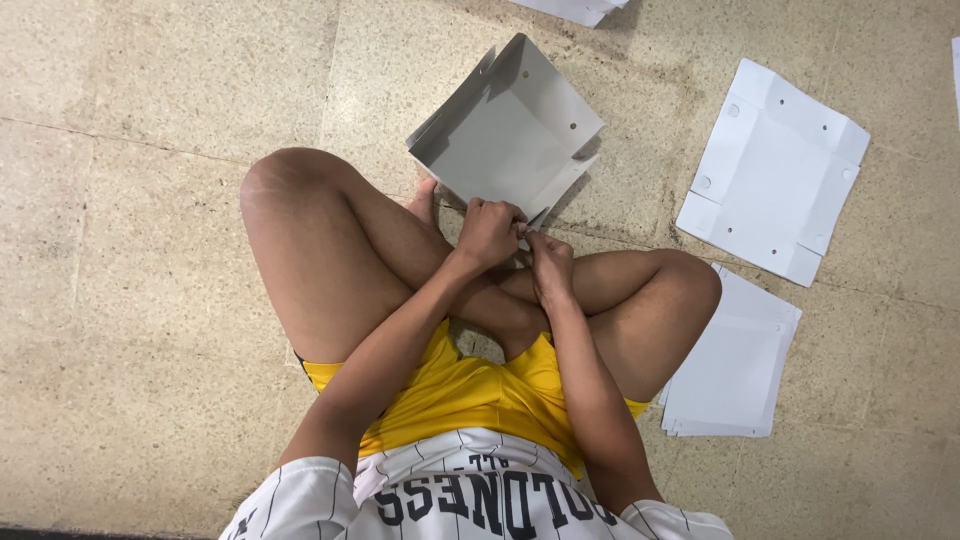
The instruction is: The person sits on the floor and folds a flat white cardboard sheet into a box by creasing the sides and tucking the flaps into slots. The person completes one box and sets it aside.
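Both hands, left [488, 232] and right [550, 262], grip pinched on the box [500, 130] near corner. Best to keep the flap square. Flat sheet [770, 170] lies right of the box.

Even, fairly bright light falls from above, soft and slightly warm. The half-folded grey box [505, 135] casts a short dark shadow on the stone floor [150, 200] at its lower right. Flat white sheets [770, 170] look nearly washed out. Focus is sharp throughout; slight wide-angle stretching shows towards the edges.
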